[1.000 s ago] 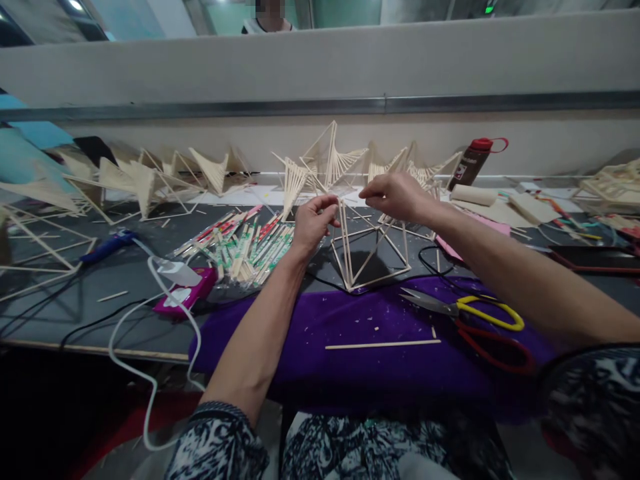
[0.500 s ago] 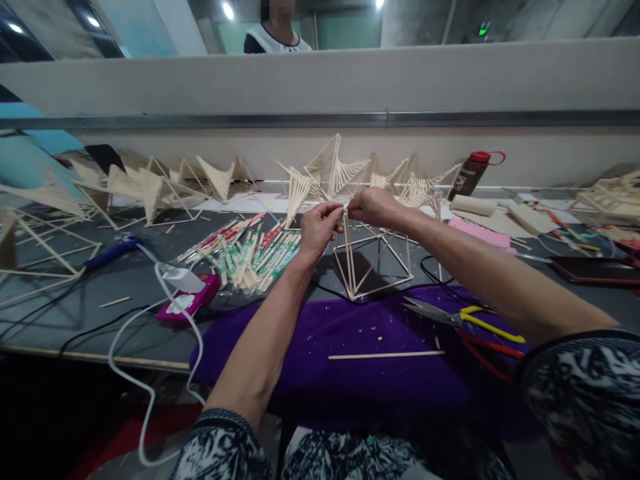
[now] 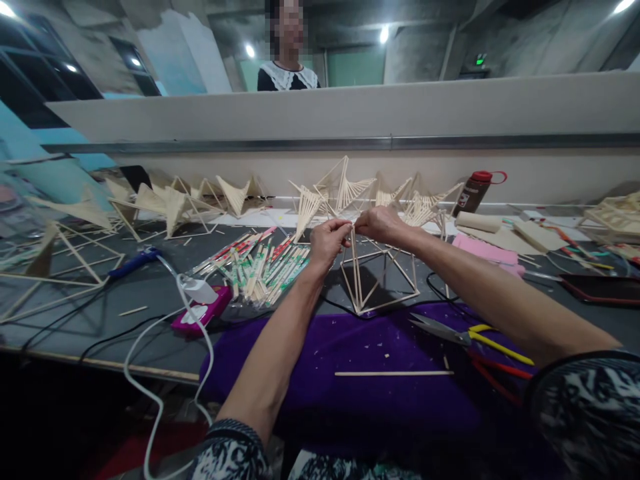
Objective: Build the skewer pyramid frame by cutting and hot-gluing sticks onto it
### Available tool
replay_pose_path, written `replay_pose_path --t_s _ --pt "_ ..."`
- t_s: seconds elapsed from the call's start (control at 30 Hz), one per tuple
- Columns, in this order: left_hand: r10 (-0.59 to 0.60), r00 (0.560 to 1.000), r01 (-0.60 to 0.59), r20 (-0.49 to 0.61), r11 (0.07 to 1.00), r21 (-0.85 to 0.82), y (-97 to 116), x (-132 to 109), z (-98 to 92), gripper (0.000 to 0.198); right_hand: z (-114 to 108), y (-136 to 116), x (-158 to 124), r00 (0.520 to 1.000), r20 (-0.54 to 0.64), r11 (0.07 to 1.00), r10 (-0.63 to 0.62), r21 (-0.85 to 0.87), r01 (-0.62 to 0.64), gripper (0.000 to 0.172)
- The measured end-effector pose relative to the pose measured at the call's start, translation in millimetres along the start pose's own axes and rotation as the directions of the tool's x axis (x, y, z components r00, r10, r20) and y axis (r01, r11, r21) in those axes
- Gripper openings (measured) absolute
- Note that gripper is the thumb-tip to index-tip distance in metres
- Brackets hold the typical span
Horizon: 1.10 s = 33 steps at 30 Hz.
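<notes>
Pinching the stick frame's (image 3: 357, 283) top inside the table's (image 3: 145, 287) front edge, left hand (image 3: 329, 243) and right hand (image 3: 379, 227) clamp fingers — it's likely light, fragile, safest near joints.

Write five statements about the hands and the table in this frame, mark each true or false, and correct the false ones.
1. Fingertips of the left hand and right hand come together at the top of the stick frame. True.
2. The right hand grips the scissors. False: the scissors lie on the purple cloth.
3. A loose stick lies on the purple cloth. True.
4. The bottle has a blue cap. False: the bottle has a red one.
5. The blue-handled tool lies left of the wrapped sticks in the picture. True.
</notes>
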<state>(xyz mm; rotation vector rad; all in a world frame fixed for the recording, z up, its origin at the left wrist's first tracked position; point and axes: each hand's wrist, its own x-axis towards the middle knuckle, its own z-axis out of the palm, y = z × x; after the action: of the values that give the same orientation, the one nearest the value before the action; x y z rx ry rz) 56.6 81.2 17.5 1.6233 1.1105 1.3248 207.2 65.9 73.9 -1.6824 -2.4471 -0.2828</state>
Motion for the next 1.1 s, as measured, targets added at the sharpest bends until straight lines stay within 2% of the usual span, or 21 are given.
replay_pose_path --t_s 0.43,0.67,0.83,1.0,1.1 --pt "0.049 0.998 -0.047 -0.031 0.997 0.056 -1 3 1.1 0.026 1 -2 1 1.000 0.026 0.999 0.001 -0.037 0.000 0.034" --pt "0.066 0.997 -0.066 -0.034 0.997 0.027 -4 -1 3.6 0.028 1 -1 0 1.000 0.014 0.999 0.001 -0.042 0.000 0.033" --pt "0.090 0.996 -0.090 -0.027 0.996 -0.002 -7 0 7.7 0.028 2 4 -2 0.999 0.004 0.998 -0.051 -0.032 0.051 0.028" --pt "0.109 0.994 -0.109 -0.020 0.994 0.020 -10 5 11.9 0.026 -12 11 -9 0.999 -0.028 1.000 0.016 0.023 -0.015 0.024" --pt "0.124 0.992 -0.124 -0.009 0.991 0.040 -9 4 11.2 0.028 -28 15 -20 0.990 -0.117 0.991 0.082 0.111 -0.069 0.023"
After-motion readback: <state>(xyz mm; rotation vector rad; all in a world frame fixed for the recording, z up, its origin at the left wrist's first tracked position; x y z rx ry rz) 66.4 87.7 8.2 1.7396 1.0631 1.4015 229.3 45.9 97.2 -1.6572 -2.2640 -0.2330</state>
